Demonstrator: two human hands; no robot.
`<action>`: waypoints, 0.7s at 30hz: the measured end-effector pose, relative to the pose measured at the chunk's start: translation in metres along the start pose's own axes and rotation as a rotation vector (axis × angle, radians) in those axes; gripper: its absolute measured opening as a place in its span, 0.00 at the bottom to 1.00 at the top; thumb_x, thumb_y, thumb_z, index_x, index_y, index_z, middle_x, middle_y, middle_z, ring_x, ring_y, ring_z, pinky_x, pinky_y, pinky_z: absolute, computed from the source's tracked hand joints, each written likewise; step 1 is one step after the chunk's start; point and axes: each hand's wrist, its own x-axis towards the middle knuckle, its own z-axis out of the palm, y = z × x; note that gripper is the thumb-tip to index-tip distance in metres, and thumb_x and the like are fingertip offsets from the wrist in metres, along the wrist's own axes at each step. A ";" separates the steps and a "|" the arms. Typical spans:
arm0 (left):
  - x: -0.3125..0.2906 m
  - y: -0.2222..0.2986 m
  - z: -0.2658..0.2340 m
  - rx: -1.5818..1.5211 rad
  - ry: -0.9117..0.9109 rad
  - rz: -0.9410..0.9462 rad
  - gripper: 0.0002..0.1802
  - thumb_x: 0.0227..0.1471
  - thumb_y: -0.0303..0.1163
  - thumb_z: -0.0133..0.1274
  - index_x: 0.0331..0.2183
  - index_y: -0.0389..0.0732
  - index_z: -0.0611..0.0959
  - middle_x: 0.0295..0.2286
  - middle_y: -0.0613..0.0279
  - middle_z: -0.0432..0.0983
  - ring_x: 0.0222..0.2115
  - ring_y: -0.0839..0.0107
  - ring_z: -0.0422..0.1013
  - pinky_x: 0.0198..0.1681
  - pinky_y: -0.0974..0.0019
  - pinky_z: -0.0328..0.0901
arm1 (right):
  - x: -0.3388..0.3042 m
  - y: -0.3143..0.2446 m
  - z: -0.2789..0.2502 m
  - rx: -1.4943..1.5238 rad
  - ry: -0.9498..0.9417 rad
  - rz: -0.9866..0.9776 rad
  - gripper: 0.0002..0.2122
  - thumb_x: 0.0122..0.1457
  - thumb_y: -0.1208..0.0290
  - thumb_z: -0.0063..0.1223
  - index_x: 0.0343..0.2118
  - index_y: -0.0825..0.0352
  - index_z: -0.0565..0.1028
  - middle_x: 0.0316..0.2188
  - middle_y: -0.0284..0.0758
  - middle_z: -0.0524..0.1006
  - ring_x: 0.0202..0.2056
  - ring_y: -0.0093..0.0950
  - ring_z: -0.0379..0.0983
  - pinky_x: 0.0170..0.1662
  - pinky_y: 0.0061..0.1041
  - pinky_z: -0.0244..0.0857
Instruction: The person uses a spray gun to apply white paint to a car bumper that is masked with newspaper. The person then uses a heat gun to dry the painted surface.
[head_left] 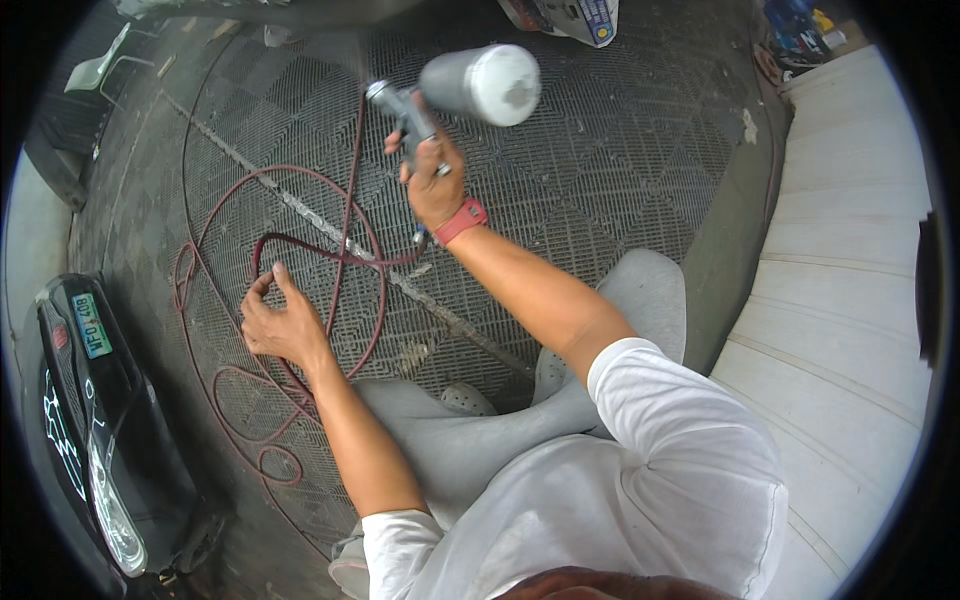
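My right hand (437, 185), with a red watch on its wrist, is wrapped round the handle of a metal spray gun (413, 120). The gun is raised in front of me, its cup (468, 85) lying sideways to the right with a pale round end. A dark red air hose (330, 252) runs from a fitting below the gun's handle and bends over toward my left hand (285, 325). There the hose passes between thumb and fingers, which close loosely on it. The gun is slightly blurred.
Loops of hose (378, 300) lie over the dark grated floor mat (600, 180). A black car bumper (140, 440) with a lamp and plate stands at left. White panels (820, 260) line the right side. A white chair (95, 70) and a printed bag (575, 15) are farther off.
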 end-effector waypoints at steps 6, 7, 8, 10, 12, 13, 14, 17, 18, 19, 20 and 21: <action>0.006 0.010 0.033 -0.007 -0.044 -0.023 0.23 0.60 0.58 0.59 0.37 0.47 0.87 0.41 0.65 0.81 0.48 0.59 0.72 0.65 0.44 0.50 | 0.019 -0.033 -0.009 0.086 -0.292 0.159 0.27 0.75 0.50 0.45 0.67 0.64 0.71 0.34 0.34 0.83 0.34 0.21 0.78 0.44 0.24 0.74; 0.007 0.014 0.035 -0.032 -0.094 -0.015 0.23 0.60 0.59 0.59 0.36 0.47 0.87 0.40 0.64 0.82 0.47 0.58 0.72 0.65 0.44 0.51 | 0.029 -0.039 -0.023 0.071 -0.267 0.207 0.25 0.75 0.52 0.46 0.67 0.65 0.72 0.34 0.32 0.83 0.33 0.20 0.77 0.44 0.23 0.74; 0.005 0.020 0.040 -0.042 -0.123 -0.010 0.23 0.60 0.59 0.59 0.36 0.47 0.86 0.40 0.64 0.82 0.47 0.58 0.72 0.65 0.44 0.51 | 0.041 -0.041 -0.040 0.037 -0.195 0.233 0.25 0.75 0.53 0.47 0.67 0.65 0.72 0.33 0.32 0.82 0.33 0.19 0.77 0.43 0.23 0.74; -0.002 0.029 0.043 -0.048 -0.185 0.004 0.24 0.61 0.59 0.58 0.35 0.46 0.86 0.40 0.63 0.82 0.46 0.58 0.72 0.64 0.44 0.52 | 0.066 -0.047 -0.076 -0.020 -0.046 0.296 0.24 0.76 0.55 0.47 0.67 0.65 0.71 0.33 0.32 0.82 0.33 0.18 0.76 0.42 0.23 0.73; -0.013 0.038 0.033 -0.020 -0.196 0.017 0.27 0.60 0.61 0.57 0.36 0.45 0.86 0.39 0.63 0.83 0.44 0.54 0.75 0.60 0.43 0.58 | 0.100 -0.064 -0.115 -0.124 0.131 0.342 0.23 0.76 0.57 0.47 0.67 0.65 0.71 0.33 0.32 0.82 0.33 0.19 0.76 0.42 0.23 0.73; -0.021 0.046 0.021 -0.021 -0.236 -0.029 0.27 0.61 0.61 0.56 0.38 0.44 0.86 0.39 0.60 0.84 0.44 0.52 0.75 0.59 0.43 0.60 | 0.118 -0.080 -0.134 -0.174 0.224 0.371 0.23 0.76 0.58 0.46 0.67 0.65 0.71 0.33 0.33 0.82 0.33 0.19 0.77 0.41 0.23 0.73; -0.028 0.051 0.004 -0.008 -0.275 -0.072 0.28 0.62 0.60 0.56 0.41 0.43 0.85 0.40 0.56 0.84 0.45 0.50 0.76 0.58 0.43 0.62 | 0.138 -0.102 -0.150 -0.237 0.297 0.414 0.23 0.76 0.59 0.46 0.67 0.65 0.71 0.32 0.33 0.82 0.32 0.18 0.77 0.38 0.22 0.73; -0.038 0.061 -0.059 -0.165 -0.329 -0.290 0.24 0.66 0.54 0.53 0.46 0.42 0.80 0.43 0.51 0.80 0.46 0.51 0.73 0.60 0.45 0.58 | 0.198 -0.169 -0.190 -0.338 0.419 0.386 0.25 0.76 0.54 0.44 0.68 0.65 0.70 0.33 0.33 0.83 0.31 0.19 0.77 0.29 0.22 0.72; -0.044 0.062 -0.084 -0.184 -0.328 -0.343 0.23 0.67 0.53 0.51 0.46 0.41 0.79 0.43 0.50 0.79 0.46 0.49 0.73 0.59 0.45 0.60 | 0.216 -0.194 -0.199 -0.391 0.427 0.381 0.26 0.76 0.53 0.43 0.68 0.65 0.70 0.33 0.33 0.83 0.31 0.19 0.78 0.27 0.21 0.72; -0.047 0.059 -0.107 -0.206 -0.332 -0.396 0.23 0.68 0.51 0.50 0.47 0.40 0.78 0.43 0.48 0.79 0.46 0.48 0.73 0.58 0.46 0.62 | 0.231 -0.219 -0.208 -0.450 0.436 0.377 0.27 0.76 0.51 0.43 0.68 0.65 0.70 0.33 0.33 0.83 0.31 0.19 0.78 0.25 0.21 0.71; -0.049 0.040 -0.127 -0.112 -0.461 -0.332 0.22 0.69 0.49 0.49 0.48 0.38 0.78 0.43 0.47 0.79 0.45 0.48 0.73 0.57 0.48 0.63 | 0.244 -0.242 -0.212 -0.387 0.393 0.441 0.27 0.75 0.50 0.43 0.68 0.65 0.70 0.33 0.33 0.83 0.31 0.19 0.78 0.24 0.21 0.71; -0.051 0.021 -0.149 -0.017 -0.584 -0.272 0.21 0.70 0.47 0.48 0.48 0.36 0.78 0.43 0.47 0.78 0.44 0.48 0.72 0.56 0.51 0.65 | 0.257 -0.262 -0.217 -0.319 0.346 0.502 0.28 0.75 0.49 0.43 0.67 0.65 0.70 0.33 0.34 0.83 0.30 0.19 0.78 0.23 0.21 0.70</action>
